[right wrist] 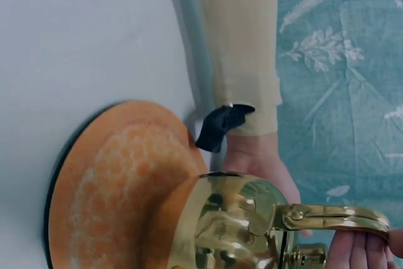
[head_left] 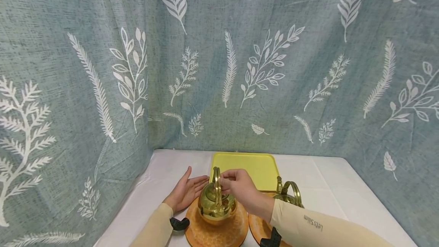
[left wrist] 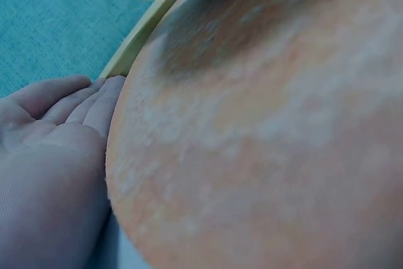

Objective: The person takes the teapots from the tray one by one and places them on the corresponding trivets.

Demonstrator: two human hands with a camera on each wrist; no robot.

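Note:
A shiny brass kettle point(head_left: 216, 205) is held by its arched handle point(right wrist: 334, 217) in my right hand point(head_left: 241, 188), the fingers passing under the handle. Beneath the kettle lies a round orange mat point(head_left: 219, 235) with a honeycomb-like pattern. In the left wrist view the kettle's base seems raised off the mat, with a shadow below it. My left hand point(head_left: 188, 191) is held with straight fingers at the mat's left edge, palm turned up toward the kettle; in the left wrist view this hand point(left wrist: 56, 149) holds nothing.
A second brass kettle point(head_left: 289, 197) stands to the right on another orange mat point(head_left: 258, 226), both partly hidden by my right arm. At the back of the white-covered table point(head_left: 319, 174) lies a yellow tray point(head_left: 247, 169). Leaf-patterned blue-green curtains point(head_left: 212, 68) enclose the table.

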